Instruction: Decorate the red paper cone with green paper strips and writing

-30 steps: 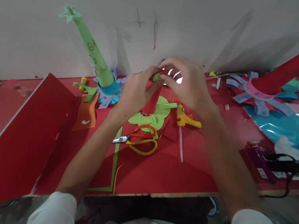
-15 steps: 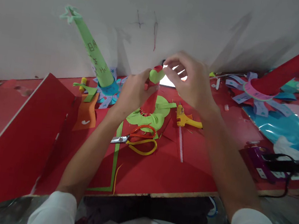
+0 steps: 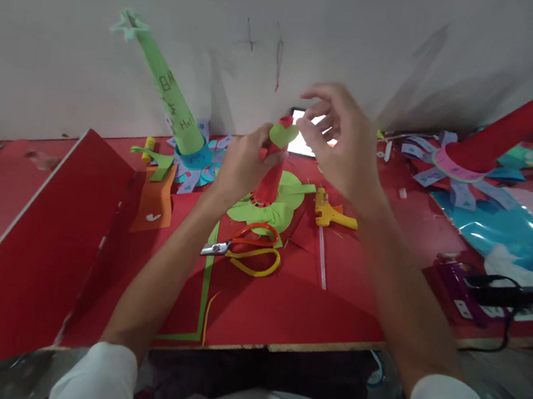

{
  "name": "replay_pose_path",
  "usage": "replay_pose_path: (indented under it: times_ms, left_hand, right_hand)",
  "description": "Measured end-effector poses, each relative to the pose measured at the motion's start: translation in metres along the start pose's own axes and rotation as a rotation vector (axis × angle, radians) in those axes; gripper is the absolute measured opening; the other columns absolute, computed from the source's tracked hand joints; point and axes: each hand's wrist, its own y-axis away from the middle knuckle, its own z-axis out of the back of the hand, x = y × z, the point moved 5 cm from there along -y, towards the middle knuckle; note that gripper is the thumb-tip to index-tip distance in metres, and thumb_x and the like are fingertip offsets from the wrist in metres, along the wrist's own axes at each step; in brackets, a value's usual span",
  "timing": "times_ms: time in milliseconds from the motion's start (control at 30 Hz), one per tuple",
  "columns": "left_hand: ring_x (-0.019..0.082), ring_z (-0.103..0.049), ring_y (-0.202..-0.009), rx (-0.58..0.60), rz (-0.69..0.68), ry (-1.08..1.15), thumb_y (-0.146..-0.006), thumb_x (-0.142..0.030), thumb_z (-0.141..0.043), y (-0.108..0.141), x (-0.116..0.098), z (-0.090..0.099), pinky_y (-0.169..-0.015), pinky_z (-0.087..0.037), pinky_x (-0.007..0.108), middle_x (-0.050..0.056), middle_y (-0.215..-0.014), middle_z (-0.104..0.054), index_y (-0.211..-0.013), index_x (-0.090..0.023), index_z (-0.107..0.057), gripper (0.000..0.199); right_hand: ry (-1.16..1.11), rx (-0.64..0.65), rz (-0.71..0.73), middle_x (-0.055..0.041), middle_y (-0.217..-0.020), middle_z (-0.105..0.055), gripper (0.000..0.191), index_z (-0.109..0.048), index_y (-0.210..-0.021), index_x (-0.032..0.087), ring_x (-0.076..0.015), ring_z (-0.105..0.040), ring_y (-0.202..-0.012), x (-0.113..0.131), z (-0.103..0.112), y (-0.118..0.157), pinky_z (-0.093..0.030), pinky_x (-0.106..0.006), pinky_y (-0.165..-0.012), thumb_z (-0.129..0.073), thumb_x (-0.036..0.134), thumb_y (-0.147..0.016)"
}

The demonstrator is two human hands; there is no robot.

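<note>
A red paper tube [image 3: 269, 183] stands upright on a green scalloped paper base [image 3: 264, 215]. My left hand [image 3: 245, 161] is closed around its upper part. A green paper heart [image 3: 283, 135] sits on the front of the tube near the top, just above my left thumb. To the right, my right hand [image 3: 341, 134] hovers in the air with its fingers curled but apart. Nothing shows between them, and a small gap separates them from the heart. Scissors [image 3: 252, 250] with red and yellow handles lie in front of the base. A yellow glue gun [image 3: 331, 211] with a clear glue stick rests right of it.
At the back left leans a green paper tower [image 3: 167, 91] on a blue base. A red paper tower [image 3: 516, 128] stands far right. A folded red board [image 3: 44, 249] rises at left. A lit screen [image 3: 306, 142] leans by the wall. A purple power strip [image 3: 461, 290] lies at right.
My right hand has drawn slightly away from the heart, its fingers spreading a little. My left hand keeps its hold on the tube, and more of the heart shows.
</note>
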Motion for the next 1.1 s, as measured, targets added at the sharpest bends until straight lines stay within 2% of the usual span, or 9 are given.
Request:
replay_pose_path:
  times_ms: [100, 167, 233, 367, 533, 767, 900, 1000, 1100]
  left_hand:
    - [0.022, -0.071, -0.107, 0.013, 0.026, 0.024, -0.095, -0.029, -0.066, 0.015, 0.018, -0.011, -0.094, -0.054, 0.035, 0.008, -0.118, -0.074, -0.125, -0.022, -0.060, 0.032]
    - [0.022, -0.067, -0.119, -0.008, 0.039, 0.017, -0.096, -0.030, -0.065, 0.033, 0.029, -0.011, -0.102, -0.053, 0.037, 0.011, -0.134, -0.067, -0.131, -0.023, -0.056, 0.037]
    - [0.021, -0.066, -0.120, -0.060, 0.066, 0.008, -0.100, -0.030, -0.058, 0.053, 0.042, -0.007, -0.105, -0.051, 0.038, 0.010, -0.132, -0.067, -0.129, -0.022, -0.056, 0.030]
    - [0.019, -0.067, -0.109, -0.144, 0.178, -0.033, -0.104, -0.027, -0.046, 0.088, 0.066, 0.003, -0.098, -0.053, 0.035, 0.008, -0.115, -0.070, -0.114, -0.022, -0.060, 0.019]
    - [0.022, -0.066, -0.107, -0.073, 0.172, -0.153, -0.102, -0.024, -0.043, 0.105, 0.073, -0.005, -0.097, -0.052, 0.038, 0.009, -0.109, -0.071, -0.105, -0.023, -0.062, 0.020]
    - [0.024, -0.064, -0.113, 0.005, 0.127, -0.232, -0.101, -0.019, -0.041, 0.109, 0.069, -0.013, -0.101, -0.049, 0.039, 0.008, -0.111, -0.071, -0.108, -0.023, -0.064, 0.024]
    - [0.024, -0.064, -0.112, 0.010, 0.127, -0.255, -0.100, -0.017, -0.041, 0.110, 0.071, -0.014, -0.101, -0.048, 0.040, 0.008, -0.112, -0.071, -0.109, -0.024, -0.064, 0.025]
    - [0.023, -0.064, -0.112, 0.006, 0.135, -0.272, -0.098, -0.013, -0.041, 0.111, 0.075, -0.014, -0.100, -0.048, 0.038, 0.007, -0.112, -0.071, -0.108, -0.024, -0.064, 0.027]
    - [0.024, -0.065, -0.110, 0.001, 0.168, -0.288, -0.095, -0.009, -0.040, 0.111, 0.079, -0.014, -0.098, -0.048, 0.039, 0.007, -0.111, -0.071, -0.109, -0.024, -0.063, 0.030]
  right_hand:
    - [-0.008, -0.080, -0.034, -0.0011, -0.092, -0.069, 0.023, -0.064, -0.117, 0.027, -0.0169, -0.064, -0.073, -0.004, 0.001, 0.022, -0.054, -0.033, -0.070, -0.054, 0.043, -0.103]
    - [0.007, 0.000, -0.054, -0.0021, -0.091, -0.071, 0.023, -0.067, -0.110, 0.026, -0.0179, -0.064, -0.074, -0.013, -0.008, 0.047, -0.053, -0.035, -0.073, -0.050, 0.040, -0.105]
    - [0.036, 0.185, -0.018, -0.0048, -0.098, -0.075, 0.026, -0.072, -0.103, 0.025, -0.0217, -0.068, -0.086, -0.024, -0.026, 0.076, -0.054, -0.039, -0.082, -0.048, 0.036, -0.105]
    - [0.114, 0.487, -0.014, -0.0083, -0.126, -0.073, 0.031, -0.078, -0.114, 0.028, -0.0293, -0.063, -0.119, -0.045, -0.058, 0.126, -0.049, -0.051, -0.104, -0.049, 0.032, -0.105]
    - [0.177, 0.608, -0.003, -0.0103, -0.136, -0.070, 0.037, -0.076, -0.122, 0.023, -0.0341, -0.052, -0.136, -0.049, -0.077, 0.144, -0.041, -0.057, -0.115, -0.050, 0.043, -0.105]
    - [0.141, 0.483, -0.027, -0.0099, -0.129, -0.072, 0.034, -0.071, -0.125, 0.024, -0.0302, -0.058, -0.128, -0.052, -0.070, 0.140, -0.043, -0.052, -0.113, -0.046, 0.037, -0.106]
    - [0.176, 0.349, -0.046, -0.0086, -0.104, -0.074, 0.033, -0.071, -0.099, 0.025, -0.0286, -0.063, -0.109, -0.056, -0.051, 0.131, -0.047, -0.048, -0.102, -0.042, 0.038, -0.106]
    - [0.339, 0.231, -0.091, -0.0080, -0.081, -0.066, 0.041, -0.061, -0.077, 0.025, -0.0272, -0.059, -0.088, -0.068, -0.030, 0.124, -0.048, -0.044, -0.087, -0.038, 0.041, -0.107]
    - [0.531, 0.141, -0.140, -0.0074, -0.073, -0.059, 0.044, -0.053, -0.068, 0.025, -0.0265, -0.054, -0.082, -0.087, -0.008, 0.120, -0.044, -0.042, -0.081, -0.039, 0.044, -0.106]
